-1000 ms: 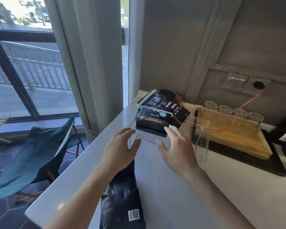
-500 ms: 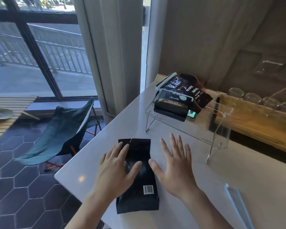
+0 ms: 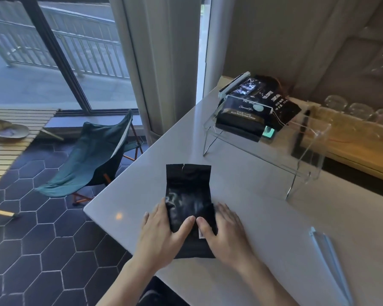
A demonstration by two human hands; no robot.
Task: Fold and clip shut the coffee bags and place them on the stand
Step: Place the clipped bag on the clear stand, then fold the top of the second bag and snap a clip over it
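Coffee bag, black and glossy, lies flat on the white desk near its front left corner, its open top pointing away from the person and its bottom toward them. A small notch shows in the top edge, and the upper part is flattened while the lower part looks fuller. A white barcode label peeks out between the two hands on the lower right of the bag.

The left hand lies on the bag's lower left edge, fingers running along the side and the thumb resting on the front face. The right hand mirrors it on the lower right edge, thumb on the face close to the left thumb. Neither grip is closed around the bag; both are spread flat, pressing on it from either side.

Farther back on the desk stands a clear acrylic stand, well apart from the bag in hand. On its top left end rest several dark coffee bags, overlapping one another, with a pale clip along the farthest one. A light blue clip lies on the desk to the right of the right hand. Behind the stand sits a wooden tray with glasses, blurred.
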